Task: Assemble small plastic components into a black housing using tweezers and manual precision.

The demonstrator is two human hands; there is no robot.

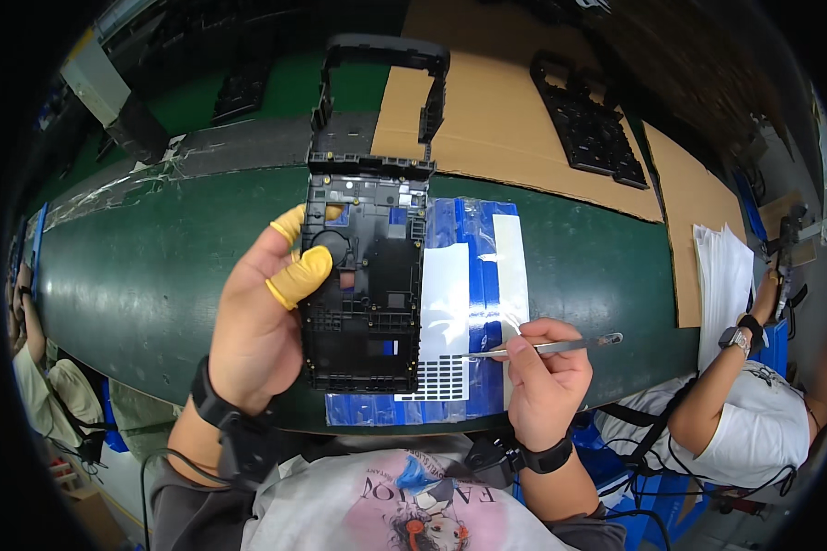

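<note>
My left hand [265, 298], with yellow finger cots on its thumb and a finger, grips a black plastic housing [368, 266] by its left side. The housing is held up over the bench, its open frame end pointing away from me. Between the thumb and fingers of my right hand [547, 372] is a pair of metal tweezers [560, 346]. Their tips point left, at a white sheet with rows of small black stickers [441, 378]. The sheet lies on a blue taped board [482, 275], partly hidden behind the housing. Whether the tips hold a sticker is too small to tell.
A green-topped bench [156, 266] spreads under everything. Brown cardboard [487, 138] covers its far part, with another black housing [588, 129] on it. White paper sheets [724, 285] lie at the right. Co-workers sit on both sides, one with a watch-wearing arm [740, 349] on the right.
</note>
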